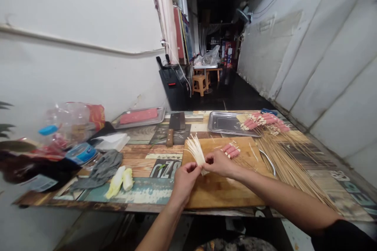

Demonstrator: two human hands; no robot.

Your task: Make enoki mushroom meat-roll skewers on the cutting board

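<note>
A bunch of white enoki mushrooms [196, 150] is pinched at its lower end between my two hands, over the wooden cutting board [226, 192]. My left hand [188, 178] closes on it from the left. From the right, my right hand [219, 162] grips the same bunch with bent fingers. Just beyond my right hand lie a few pink meat rolls [230, 150] wrapped around enoki, on thin sticks. Loose mushroom strands [253, 151] are scattered on the board.
Behind the board are a cleaver [176, 122], a clear tray [225, 122] and a tray of pink meat [139, 115]. Skewered rolls [265, 120] with long bamboo sticks [294, 168] spread along the right. Cabbage pieces [120, 181], a grey cloth [104, 170] and plastic bags [70, 119] lie left.
</note>
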